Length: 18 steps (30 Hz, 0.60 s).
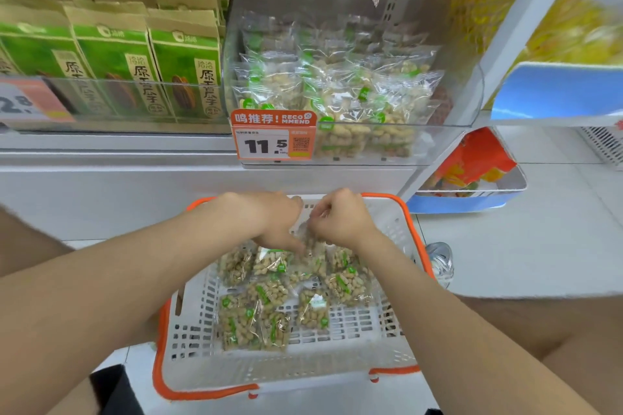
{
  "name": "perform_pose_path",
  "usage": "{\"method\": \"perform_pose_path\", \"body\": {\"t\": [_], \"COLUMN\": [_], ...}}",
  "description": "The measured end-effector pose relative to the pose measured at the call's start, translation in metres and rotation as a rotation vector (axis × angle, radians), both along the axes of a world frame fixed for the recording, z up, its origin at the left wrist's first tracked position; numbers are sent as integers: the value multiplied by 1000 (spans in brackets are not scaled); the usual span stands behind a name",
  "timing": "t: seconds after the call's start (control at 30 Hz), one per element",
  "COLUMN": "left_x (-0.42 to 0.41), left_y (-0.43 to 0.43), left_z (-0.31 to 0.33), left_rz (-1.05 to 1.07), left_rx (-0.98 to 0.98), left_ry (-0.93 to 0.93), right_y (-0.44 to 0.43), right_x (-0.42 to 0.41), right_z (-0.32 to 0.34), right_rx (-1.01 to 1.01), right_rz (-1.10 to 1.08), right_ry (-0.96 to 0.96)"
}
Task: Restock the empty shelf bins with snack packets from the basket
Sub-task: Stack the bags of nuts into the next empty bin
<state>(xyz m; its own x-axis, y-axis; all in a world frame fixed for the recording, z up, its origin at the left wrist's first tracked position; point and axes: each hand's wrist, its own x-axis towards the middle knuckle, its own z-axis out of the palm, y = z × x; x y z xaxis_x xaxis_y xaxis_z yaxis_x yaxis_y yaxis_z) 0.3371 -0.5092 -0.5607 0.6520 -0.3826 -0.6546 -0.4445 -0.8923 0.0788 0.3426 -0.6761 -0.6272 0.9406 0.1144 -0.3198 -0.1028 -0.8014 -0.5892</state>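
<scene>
A white basket with an orange rim [397,340] stands on the floor below me and holds several clear peanut packets [269,300] with green labels. Both my hands are down inside its far end, close together. My left hand [273,219] and my right hand [340,217] pinch the same clear peanut packet [312,248] between them, just above the pile. On the shelf above sits a clear plastic bin [448,54] partly filled with the same peanut packets [337,91]. An orange price tag [273,135] reading 11.5 hangs on its front.
Green and brown seed bags [141,57] fill the shelf to the left behind a clear rail. A white upright [526,30] flanks the bin on the right, with yellow snack bags [573,27] beyond. A lower tray with an orange packet [472,162] sits at right. A shoe [440,261] rests beside the basket.
</scene>
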Motion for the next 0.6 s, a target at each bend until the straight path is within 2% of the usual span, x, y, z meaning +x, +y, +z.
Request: {"method": "perform_pose_path", "body": {"t": [0.13,0.23,0.4,0.47,0.6], "left_x": [-22,-31,-30,-30,-26], "left_y": [-8,-13,-11,-11,-19], "left_z": [12,18,61,80,103], "left_rz": [133,229,416,419,450], "left_rx": [-159,-383,-725,-814,-1082], "left_ry": [156,135,151,65,-90], "right_y": [-3,-3,-12,-18,-34], "right_x": [-13,-21,-25,-28,-23], "right_z": [48,87,150,180,216], "right_rx": [105,195,142,93,-158], "right_rz": [-192,-257,-155,-119,-102], "right_ry": [188,243,-18,-167,-550]}}
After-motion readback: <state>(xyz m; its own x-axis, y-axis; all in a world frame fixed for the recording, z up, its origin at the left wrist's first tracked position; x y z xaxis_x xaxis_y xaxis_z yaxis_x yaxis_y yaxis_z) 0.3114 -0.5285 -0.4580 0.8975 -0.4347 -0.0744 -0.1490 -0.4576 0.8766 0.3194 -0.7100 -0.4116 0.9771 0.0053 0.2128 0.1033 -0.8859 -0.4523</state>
